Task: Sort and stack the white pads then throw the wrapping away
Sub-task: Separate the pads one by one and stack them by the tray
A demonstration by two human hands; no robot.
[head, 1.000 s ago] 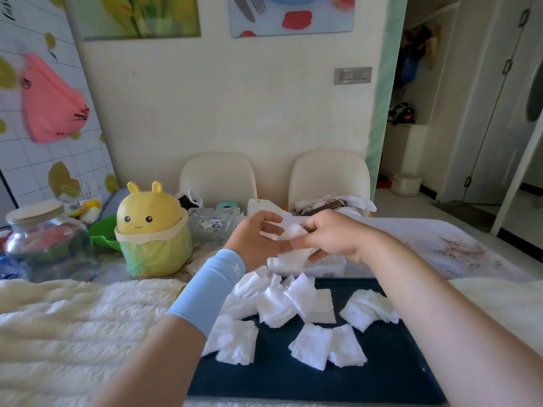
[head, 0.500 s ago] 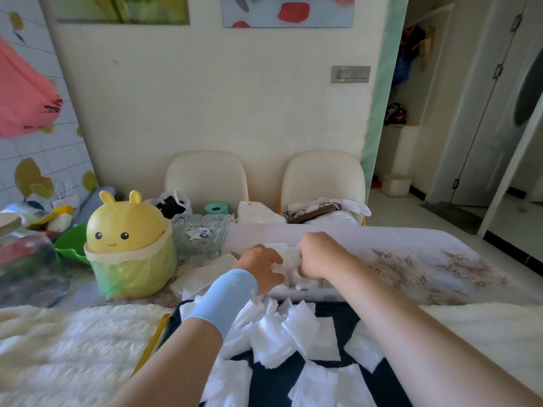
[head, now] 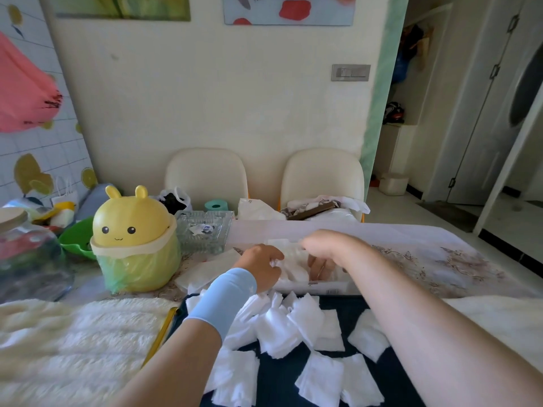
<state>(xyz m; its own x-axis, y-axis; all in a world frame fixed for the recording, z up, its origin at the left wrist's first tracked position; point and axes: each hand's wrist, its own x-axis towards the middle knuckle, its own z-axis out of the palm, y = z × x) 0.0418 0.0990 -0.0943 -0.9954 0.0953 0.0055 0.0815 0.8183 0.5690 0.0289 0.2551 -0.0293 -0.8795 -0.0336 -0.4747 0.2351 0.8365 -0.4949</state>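
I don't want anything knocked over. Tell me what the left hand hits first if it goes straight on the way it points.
The left hand points forward-right, straight into the stacked white pads at its fingertips. Beyond them, probably the right hand, though depth is unclear.

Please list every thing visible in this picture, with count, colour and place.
mat: one, dark blue, front of table
loose pads: many, white, on mat
stacked pads: several, white, beyond mat
bin: one, yellow, table left
glass jar: one, clear, far left
bowl: one, green, left of bin
glass dish: one, clear, right of bin
chairs: two, cream, behind table
left hand: one, blue sleeve, grips stacked pads
right hand: one, bare, touches stacked pads
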